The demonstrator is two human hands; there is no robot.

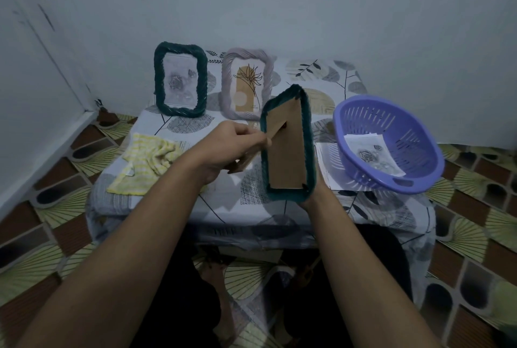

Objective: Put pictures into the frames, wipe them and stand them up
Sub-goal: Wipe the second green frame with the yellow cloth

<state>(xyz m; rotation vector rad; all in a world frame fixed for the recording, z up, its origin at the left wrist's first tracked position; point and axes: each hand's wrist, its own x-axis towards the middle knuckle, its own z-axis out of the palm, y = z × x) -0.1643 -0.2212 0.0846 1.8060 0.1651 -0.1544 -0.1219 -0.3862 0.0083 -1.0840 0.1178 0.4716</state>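
Teal standing frame (pixel 159 81), teal held frame (pixel 285 157), lilac frame (pixel 227 87): three; basket (pixel 361 121) one.

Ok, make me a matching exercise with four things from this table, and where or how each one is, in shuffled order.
Things:
1. yellow striped cloth
2. purple basket
3. lilac frame
4. near teal frame

Places or states:
A. standing at the back, plant drawing inside
B. crumpled at the left of the table
C. lifted, brown backing facing the camera
D. on the right, rose print inside

Pairs: 1-B, 2-D, 3-A, 4-C
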